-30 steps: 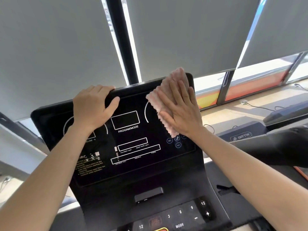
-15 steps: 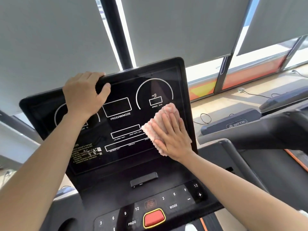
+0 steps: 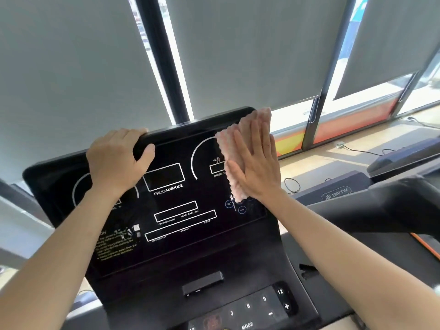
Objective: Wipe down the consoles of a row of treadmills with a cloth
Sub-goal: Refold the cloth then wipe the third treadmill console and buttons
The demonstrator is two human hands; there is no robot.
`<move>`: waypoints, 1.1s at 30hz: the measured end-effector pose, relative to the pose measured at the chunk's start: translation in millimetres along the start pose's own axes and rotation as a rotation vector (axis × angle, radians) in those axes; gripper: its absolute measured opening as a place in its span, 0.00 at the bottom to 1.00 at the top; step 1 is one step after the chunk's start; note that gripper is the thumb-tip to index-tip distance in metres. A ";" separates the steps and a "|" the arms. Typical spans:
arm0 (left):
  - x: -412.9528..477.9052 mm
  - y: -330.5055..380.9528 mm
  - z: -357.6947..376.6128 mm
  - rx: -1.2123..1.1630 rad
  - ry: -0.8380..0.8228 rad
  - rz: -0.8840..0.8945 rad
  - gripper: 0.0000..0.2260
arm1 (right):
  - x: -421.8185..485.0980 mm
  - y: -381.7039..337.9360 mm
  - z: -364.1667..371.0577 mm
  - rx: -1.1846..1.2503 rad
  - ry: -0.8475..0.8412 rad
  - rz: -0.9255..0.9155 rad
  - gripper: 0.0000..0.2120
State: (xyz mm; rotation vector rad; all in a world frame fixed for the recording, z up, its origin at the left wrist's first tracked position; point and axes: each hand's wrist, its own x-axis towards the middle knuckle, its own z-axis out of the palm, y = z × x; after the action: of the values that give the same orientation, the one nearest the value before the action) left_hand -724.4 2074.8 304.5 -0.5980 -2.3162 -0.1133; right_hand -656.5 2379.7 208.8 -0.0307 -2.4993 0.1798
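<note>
You're at a black treadmill console, tilted display panel up top, button strip w/ numbers and MODE below. Grey roller blinds fill the window behind; the next treadmill sits just to your right, so there's more of the row to do.

Your left hand is hooked over the panel's top edge, left of centre, fingers curled over the rim, thumb on the glass face. It's bracing the panel, same spot as 1 s ago.

Your right hand is flat, fingers straight and together, not gripping, just pressing the pink cloth against the screen's upper right corner. Cloth is sandwiched btwn palm and glass, top edge poking past the panel rim, lower edge hanging near the round icons.

What changed: half a sec ago the cloth was down by the mid-right of the display, next to the readout boxes; now it's back up at the top corner over the speed dial. So you're running up-and-down strokes on the right side. Prob means the right strip is about covered, while the centre, the left part and the button strip look still to do.
</note>
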 end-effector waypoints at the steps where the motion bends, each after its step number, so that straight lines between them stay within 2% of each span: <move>1: 0.0 -0.1 0.1 -0.001 0.000 -0.001 0.22 | 3.3 0.2 -1.7 0.078 0.010 0.055 0.35; 4: -1.1 0.4 1.1 0.000 0.005 -0.004 0.22 | -1.1 -1.0 -8.6 0.327 0.009 0.234 0.34; 7: -1.3 0.6 2.8 0.001 0.017 -0.006 0.21 | -25.7 2.7 -3.0 0.480 -0.053 0.325 0.34; 14: -2.1 2.9 2.0 0.014 0.025 -0.015 0.19 | -106.9 12.9 25.5 0.571 -0.208 0.441 0.37; 16: -1.4 3.2 1.1 0.013 0.011 -0.022 0.20 | -125.9 15.5 28.5 0.559 -0.239 0.399 0.40; 18: -1.5 3.3 0.3 0.011 -0.001 -0.029 0.21 | -143.9 19.7 34.5 0.506 -0.249 0.305 0.39; 21: -3.0 4.0 -2.1 0.006 -0.022 -0.034 0.21 | -171.8 26.3 50.4 0.299 -0.280 0.170 0.36; 25: -7.3 5.7 -5.3 -0.107 -0.047 -0.063 0.21 | -199.5 24.4 59.8 0.176 -0.429 0.193 0.36; 29: -37.4 19.5 -8.6 -0.212 -0.007 -0.041 0.23 | -215.9 23.5 58.2 0.080 -0.442 0.201 0.37; 33: -95.3 48.6 -12.9 -0.372 0.042 -0.058 0.21 | -222.4 19.5 44.3 0.058 -0.442 -0.008 0.35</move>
State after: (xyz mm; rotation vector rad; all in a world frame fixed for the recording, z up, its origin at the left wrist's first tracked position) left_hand -634.7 2077.9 245.1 -0.7025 -2.2866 -0.5877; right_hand -504.4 2379.3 39.6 0.0474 -2.9320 0.2808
